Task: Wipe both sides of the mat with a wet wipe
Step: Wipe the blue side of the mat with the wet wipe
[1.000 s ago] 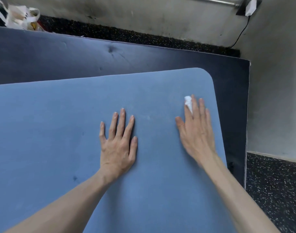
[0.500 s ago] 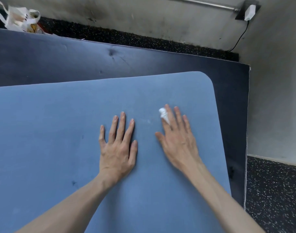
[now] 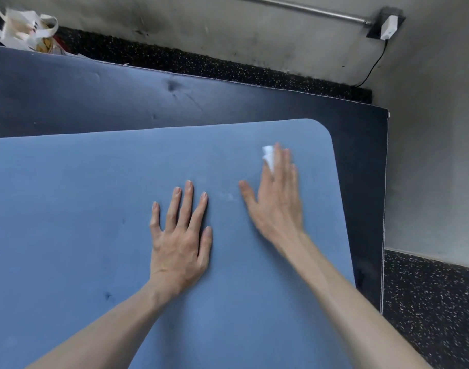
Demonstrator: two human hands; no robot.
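Plain mid-blue foam mat (image 3: 95, 222), a few dark specks. Beneath, dark navy sheet (image 3: 174, 102), white-edged. White crumpled wet wipe (image 3: 268, 155). Black rubber floor (image 3: 427, 302) flecked white. Grey concrete wall (image 3: 254, 30), sooty-stained. Cream cloth bag (image 3: 25, 30).

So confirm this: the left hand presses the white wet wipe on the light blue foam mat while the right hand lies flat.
Swapped. In the head view the right hand presses the white wet wipe on the light blue foam mat; the left hand lies flat.
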